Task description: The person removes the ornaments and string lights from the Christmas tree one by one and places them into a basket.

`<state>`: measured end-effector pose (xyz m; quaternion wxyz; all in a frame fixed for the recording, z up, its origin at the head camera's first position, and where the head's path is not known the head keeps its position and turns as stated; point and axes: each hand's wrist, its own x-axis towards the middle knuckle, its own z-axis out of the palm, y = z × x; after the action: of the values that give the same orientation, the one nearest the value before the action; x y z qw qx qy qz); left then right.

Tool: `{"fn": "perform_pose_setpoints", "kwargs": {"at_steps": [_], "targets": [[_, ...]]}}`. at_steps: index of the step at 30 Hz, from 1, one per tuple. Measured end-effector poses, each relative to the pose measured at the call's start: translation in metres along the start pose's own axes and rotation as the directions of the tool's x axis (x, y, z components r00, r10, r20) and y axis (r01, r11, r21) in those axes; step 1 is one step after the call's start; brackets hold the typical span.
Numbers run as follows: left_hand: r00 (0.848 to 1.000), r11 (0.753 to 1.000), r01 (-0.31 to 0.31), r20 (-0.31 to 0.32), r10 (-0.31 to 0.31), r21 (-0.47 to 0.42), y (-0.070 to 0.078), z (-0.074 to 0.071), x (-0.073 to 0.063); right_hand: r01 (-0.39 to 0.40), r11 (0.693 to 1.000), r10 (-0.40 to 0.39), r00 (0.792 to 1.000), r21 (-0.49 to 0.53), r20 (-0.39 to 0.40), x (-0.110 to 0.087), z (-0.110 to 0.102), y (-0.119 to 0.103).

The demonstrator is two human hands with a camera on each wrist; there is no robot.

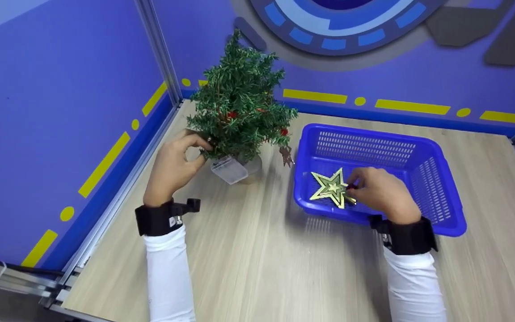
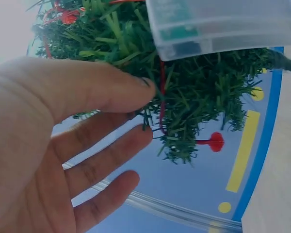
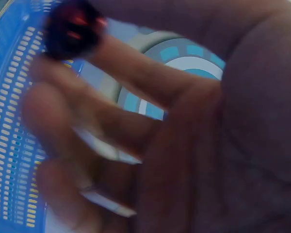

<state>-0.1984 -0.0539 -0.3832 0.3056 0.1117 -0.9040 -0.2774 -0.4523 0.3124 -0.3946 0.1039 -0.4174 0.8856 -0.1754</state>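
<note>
A small green Christmas tree [image 1: 239, 98] stands at the back left of the table, with red ornaments [image 1: 283, 132] among its needles. At its lower left, my left hand [image 1: 175, 163] pinches a branch tip [image 2: 150, 114] between thumb and index finger; the other fingers are spread below. Over the blue basket [image 1: 434, 197], my right hand [image 1: 380, 192] pinches a shiny dark-red bauble [image 3: 75, 29] between thumb and fingertips. Just left of that hand, a gold star [image 1: 332, 188] lies in the basket.
A clear plastic box [image 1: 230, 170] sits below the tree's lower branches, close to its base. A brown ornament [image 1: 286, 155] dangles at the tree's right, near the basket's left rim. Blue panels [image 1: 105, 89] wall the table at the left and back.
</note>
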Motion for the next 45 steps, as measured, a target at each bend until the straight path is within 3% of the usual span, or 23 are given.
{"fn": "perform_pose_setpoints", "kwargs": {"at_steps": [6,9,18,23,30,37,45], "targets": [[0.99,0.994,-0.111,-0.09,0.112,0.007,0.022,-0.01,-0.005,-0.012,1.0,0.012,0.998,-0.008,0.069,0.001,0.003,-0.002],[0.983,0.986,-0.165,-0.088,0.164,-0.001,0.038,-0.007,-0.005,0.013,1.0,-0.012,0.996,-0.014,0.09,0.001,0.003,-0.003],[0.973,0.953,-0.23,0.025,0.229,0.2,0.067,0.039,0.005,0.115,0.992,-0.106,0.981,-0.05,0.161,0.0,0.007,-0.008],[0.963,0.919,-0.259,0.005,0.27,0.297,0.071,0.054,0.006,0.134,0.99,-0.125,0.976,-0.044,0.179,-0.001,0.008,-0.009],[0.929,0.871,-0.33,-0.038,0.368,0.365,0.067,0.061,0.011,0.098,0.995,-0.093,0.981,-0.017,0.17,0.0,0.006,-0.011],[0.918,0.863,-0.345,-0.059,0.392,0.368,0.063,0.064,0.013,0.035,0.999,-0.032,0.984,-0.011,0.175,0.001,0.007,-0.017],[0.91,0.861,-0.352,-0.083,0.407,0.366,0.063,0.064,0.013,0.049,0.998,-0.051,0.995,0.026,0.091,0.003,0.012,-0.023]]}}
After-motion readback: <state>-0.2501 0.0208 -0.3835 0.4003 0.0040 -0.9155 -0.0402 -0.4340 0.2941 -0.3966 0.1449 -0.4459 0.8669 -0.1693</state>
